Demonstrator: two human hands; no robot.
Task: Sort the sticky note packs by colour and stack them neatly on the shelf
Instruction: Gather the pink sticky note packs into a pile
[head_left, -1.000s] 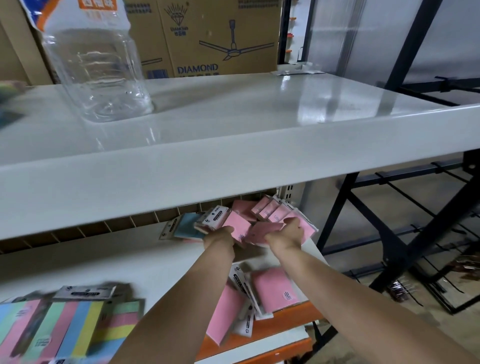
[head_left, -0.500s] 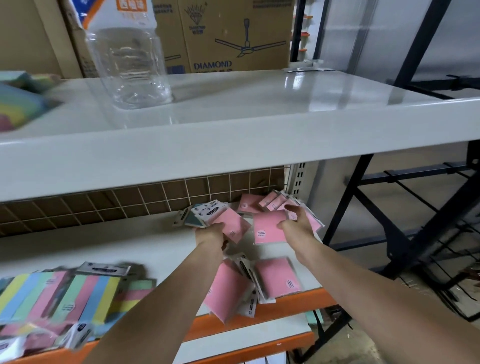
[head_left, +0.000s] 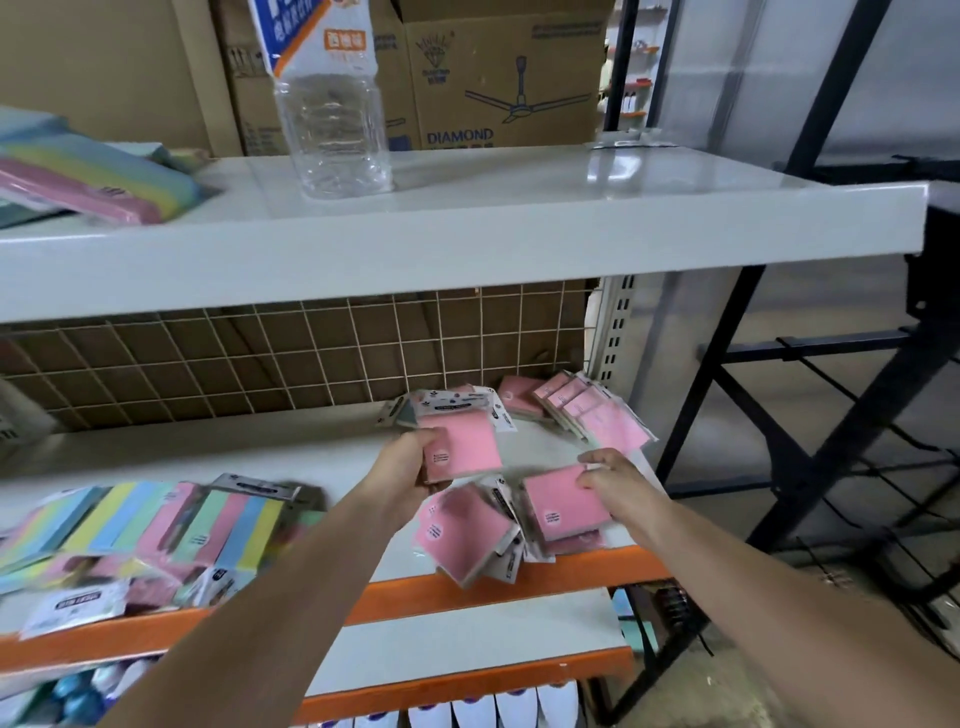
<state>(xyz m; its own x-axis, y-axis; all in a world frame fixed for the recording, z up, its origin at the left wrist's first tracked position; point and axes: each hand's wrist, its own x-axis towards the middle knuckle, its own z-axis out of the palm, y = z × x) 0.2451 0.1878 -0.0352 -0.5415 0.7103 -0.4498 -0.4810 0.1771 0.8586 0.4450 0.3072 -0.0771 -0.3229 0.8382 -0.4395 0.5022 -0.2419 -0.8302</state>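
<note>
My left hand (head_left: 408, 465) grips a small bunch of pink sticky note packs (head_left: 462, 441) above the middle shelf (head_left: 218, 457). To its right, my right hand (head_left: 615, 486) holds a single pink pack (head_left: 558, 501) on top of a low pile near the shelf's front edge. Another pink pack (head_left: 457, 535) lies tilted between the two hands. A fanned row of pink packs (head_left: 587, 410) leans in the back right corner. Multicolour striped packs (head_left: 156, 525) lie jumbled at the left of the same shelf.
The upper shelf (head_left: 467, 228) carries a clear plastic bottle (head_left: 332, 119) and multicolour packs (head_left: 88, 176) at its left. Cardboard boxes (head_left: 498, 78) stand behind. A wire grid (head_left: 291, 353) backs the middle shelf. A black metal rack (head_left: 831, 389) stands to the right.
My right hand has come down and toward me with one pink pack, onto the front pile. My left hand still holds its bunch. The view has dropped lower.
</note>
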